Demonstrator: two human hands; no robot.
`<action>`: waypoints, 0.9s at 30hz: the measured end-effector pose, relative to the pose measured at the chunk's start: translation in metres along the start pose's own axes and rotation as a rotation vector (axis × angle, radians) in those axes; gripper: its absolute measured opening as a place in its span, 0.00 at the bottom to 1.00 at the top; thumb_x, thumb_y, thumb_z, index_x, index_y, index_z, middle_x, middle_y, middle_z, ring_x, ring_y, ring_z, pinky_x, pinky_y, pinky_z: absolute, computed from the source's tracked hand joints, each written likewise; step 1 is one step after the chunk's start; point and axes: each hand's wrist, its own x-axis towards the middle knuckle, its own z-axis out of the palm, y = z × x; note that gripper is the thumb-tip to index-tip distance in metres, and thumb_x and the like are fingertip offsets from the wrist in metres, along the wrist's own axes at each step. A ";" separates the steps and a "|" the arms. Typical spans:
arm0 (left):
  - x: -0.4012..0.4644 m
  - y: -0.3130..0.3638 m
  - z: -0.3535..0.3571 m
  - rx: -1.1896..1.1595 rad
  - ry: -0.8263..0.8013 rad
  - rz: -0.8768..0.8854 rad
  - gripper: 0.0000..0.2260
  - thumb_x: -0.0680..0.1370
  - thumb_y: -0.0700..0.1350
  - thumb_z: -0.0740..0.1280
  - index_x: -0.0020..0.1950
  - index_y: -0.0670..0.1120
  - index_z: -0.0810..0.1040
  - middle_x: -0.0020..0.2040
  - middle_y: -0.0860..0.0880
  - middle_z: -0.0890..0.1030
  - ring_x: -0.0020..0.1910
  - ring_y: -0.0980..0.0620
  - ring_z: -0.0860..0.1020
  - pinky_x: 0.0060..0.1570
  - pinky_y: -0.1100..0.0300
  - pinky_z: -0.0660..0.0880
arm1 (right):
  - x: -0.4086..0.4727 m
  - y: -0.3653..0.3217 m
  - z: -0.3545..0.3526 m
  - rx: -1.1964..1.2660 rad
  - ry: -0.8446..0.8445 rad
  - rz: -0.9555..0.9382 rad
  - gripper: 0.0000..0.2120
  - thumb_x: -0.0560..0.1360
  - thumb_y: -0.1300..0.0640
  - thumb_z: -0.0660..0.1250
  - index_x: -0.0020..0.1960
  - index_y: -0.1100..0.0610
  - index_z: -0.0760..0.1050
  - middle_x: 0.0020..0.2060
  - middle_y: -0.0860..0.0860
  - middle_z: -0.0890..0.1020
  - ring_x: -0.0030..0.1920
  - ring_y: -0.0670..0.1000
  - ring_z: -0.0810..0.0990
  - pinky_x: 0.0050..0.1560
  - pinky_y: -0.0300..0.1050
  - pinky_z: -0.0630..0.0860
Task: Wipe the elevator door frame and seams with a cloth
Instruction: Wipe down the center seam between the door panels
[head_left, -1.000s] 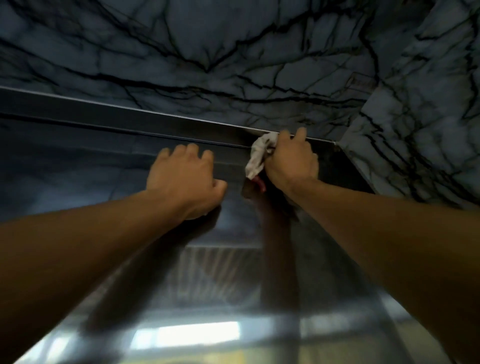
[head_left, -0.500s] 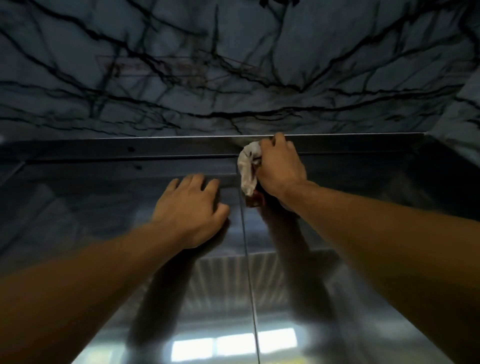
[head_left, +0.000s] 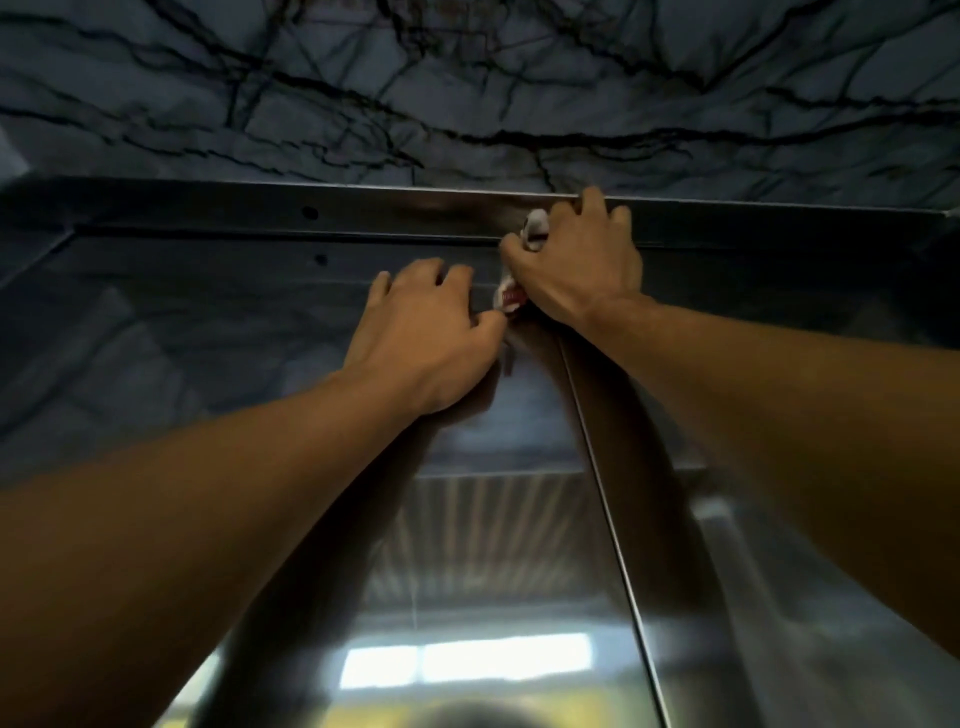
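Observation:
I look up at the steel top frame (head_left: 363, 213) of the elevator doors. My right hand (head_left: 576, 265) presses a white cloth (head_left: 535, 228) with a red patch against the frame, just above the top of the centre seam (head_left: 608, 509) between the two door panels. Most of the cloth is hidden under the hand; a lower fold sticks out at its left edge. My left hand (head_left: 426, 338) rests flat on the left door panel (head_left: 208, 338), fingers spread, its thumb touching the cloth's lower fold.
Dark-veined marble wall (head_left: 467, 78) runs above the frame. The polished doors mirror both forearms, a bright window and a slatted ceiling. The frame's left corner (head_left: 57, 234) and right corner (head_left: 935, 218) are both in view.
The view has swung so the frame lies level and the seam sits right of centre. My right hand has covered more of the cloth, and my left hand has closed up beside it.

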 end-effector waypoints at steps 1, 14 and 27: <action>0.000 -0.001 0.001 0.008 -0.003 -0.009 0.30 0.76 0.60 0.52 0.74 0.47 0.68 0.74 0.43 0.69 0.74 0.44 0.65 0.77 0.42 0.55 | -0.001 0.001 0.002 -0.004 0.006 -0.010 0.33 0.68 0.29 0.55 0.59 0.53 0.76 0.64 0.54 0.70 0.60 0.61 0.69 0.47 0.51 0.69; -0.012 0.000 -0.001 0.070 -0.054 -0.069 0.30 0.78 0.62 0.50 0.76 0.49 0.65 0.79 0.43 0.63 0.79 0.45 0.58 0.78 0.42 0.51 | -0.011 0.000 -0.005 -0.029 -0.078 -0.042 0.25 0.73 0.37 0.63 0.62 0.51 0.73 0.64 0.55 0.68 0.54 0.61 0.73 0.53 0.50 0.70; -0.048 0.001 -0.002 0.058 -0.119 -0.068 0.32 0.79 0.61 0.46 0.81 0.49 0.55 0.82 0.43 0.53 0.81 0.46 0.49 0.78 0.43 0.43 | -0.046 -0.009 -0.038 -0.069 -0.200 -0.072 0.23 0.76 0.42 0.62 0.67 0.54 0.70 0.67 0.54 0.66 0.60 0.59 0.70 0.57 0.50 0.71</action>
